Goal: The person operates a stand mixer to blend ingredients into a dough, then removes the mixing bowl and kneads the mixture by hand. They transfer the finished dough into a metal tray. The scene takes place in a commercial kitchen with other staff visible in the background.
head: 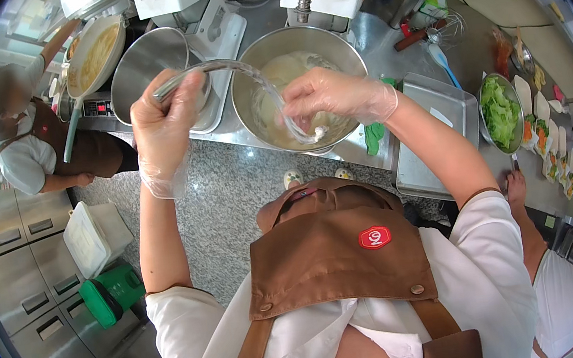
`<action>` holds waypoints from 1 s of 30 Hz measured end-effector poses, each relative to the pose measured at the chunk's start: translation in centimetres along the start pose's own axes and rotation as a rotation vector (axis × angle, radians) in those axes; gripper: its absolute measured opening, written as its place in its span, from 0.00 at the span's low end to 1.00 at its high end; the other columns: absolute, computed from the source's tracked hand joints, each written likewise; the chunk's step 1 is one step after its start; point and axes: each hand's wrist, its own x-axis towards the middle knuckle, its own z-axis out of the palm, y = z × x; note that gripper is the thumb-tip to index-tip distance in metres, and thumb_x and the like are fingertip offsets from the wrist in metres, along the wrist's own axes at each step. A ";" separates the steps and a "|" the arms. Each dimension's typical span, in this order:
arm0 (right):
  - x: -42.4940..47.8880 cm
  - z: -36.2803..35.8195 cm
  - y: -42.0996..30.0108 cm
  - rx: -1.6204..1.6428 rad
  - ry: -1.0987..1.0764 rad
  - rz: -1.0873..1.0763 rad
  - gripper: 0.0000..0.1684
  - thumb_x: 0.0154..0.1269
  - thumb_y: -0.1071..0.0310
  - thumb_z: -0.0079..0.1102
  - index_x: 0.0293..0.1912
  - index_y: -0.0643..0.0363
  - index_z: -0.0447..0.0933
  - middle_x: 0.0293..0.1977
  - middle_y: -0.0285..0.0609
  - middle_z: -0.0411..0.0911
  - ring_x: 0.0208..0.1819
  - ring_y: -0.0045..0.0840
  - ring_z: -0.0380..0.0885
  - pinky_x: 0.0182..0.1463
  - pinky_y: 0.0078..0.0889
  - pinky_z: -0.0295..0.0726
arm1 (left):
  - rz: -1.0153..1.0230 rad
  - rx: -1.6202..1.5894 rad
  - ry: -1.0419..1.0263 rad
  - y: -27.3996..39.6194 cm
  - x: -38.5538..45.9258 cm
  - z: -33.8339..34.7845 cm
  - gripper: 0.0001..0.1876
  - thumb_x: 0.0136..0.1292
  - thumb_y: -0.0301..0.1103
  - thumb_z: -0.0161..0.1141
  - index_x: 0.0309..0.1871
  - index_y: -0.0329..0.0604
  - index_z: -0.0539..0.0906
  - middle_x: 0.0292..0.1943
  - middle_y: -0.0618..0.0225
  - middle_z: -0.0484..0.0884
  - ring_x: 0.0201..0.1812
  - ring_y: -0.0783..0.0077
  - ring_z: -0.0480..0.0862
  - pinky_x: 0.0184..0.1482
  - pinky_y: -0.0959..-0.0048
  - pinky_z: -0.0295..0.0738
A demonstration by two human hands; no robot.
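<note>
My left hand [167, 118], in a clear plastic glove, is closed around the shank of a metal dough hook [241, 65] and holds it up. The hook curves to the right over a steel mixing bowl [241, 103]. Pale, wet dough or batter [293, 64] lies in the bowl, and some clings to the hook's tip. My right hand [314, 102], gloved too, has its fingers on the lower curve of the hook, above the bowl. Behind the bowl stands a stand mixer [303, 9] with its attachment shaft bare.
Left are an empty-looking steel bowl [141, 67], a frying pan [92, 55] and a co-worker [35, 125]. Right are a metal tray [434, 127], a green cloth [374, 139], a whisk [449, 30] and a bowl of lettuce [500, 113]. Another person's hand [516, 186] is beside the lettuce.
</note>
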 end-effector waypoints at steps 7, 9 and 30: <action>1.5 -0.4 1.1 0.010 0.119 -0.015 0.14 0.72 0.59 0.59 0.39 0.61 0.82 0.32 0.33 0.81 0.40 0.17 0.78 0.44 0.28 0.78 | 0.041 -0.138 0.162 0.0 -1.1 -1.6 0.10 0.73 0.28 0.61 0.31 0.40 0.77 0.19 0.79 0.68 0.20 0.87 0.62 0.21 0.82 0.53; 2.8 -2.5 4.4 -0.036 0.178 0.032 0.13 0.71 0.59 0.60 0.43 0.58 0.83 0.38 0.35 0.85 0.46 0.23 0.83 0.47 0.31 0.82 | 0.058 -0.142 0.199 -0.2 -1.5 -2.5 0.11 0.73 0.29 0.61 0.31 0.40 0.77 0.19 0.79 0.67 0.20 0.87 0.63 0.21 0.82 0.54; 3.6 0.7 -4.5 -0.153 0.058 -0.098 0.19 0.75 0.55 0.57 0.54 0.59 0.77 0.44 0.32 0.79 0.47 0.15 0.75 0.56 0.22 0.74 | 0.129 -0.168 0.267 0.6 -2.9 -3.9 0.13 0.72 0.26 0.59 0.28 0.38 0.74 0.19 0.77 0.67 0.20 0.86 0.63 0.22 0.80 0.55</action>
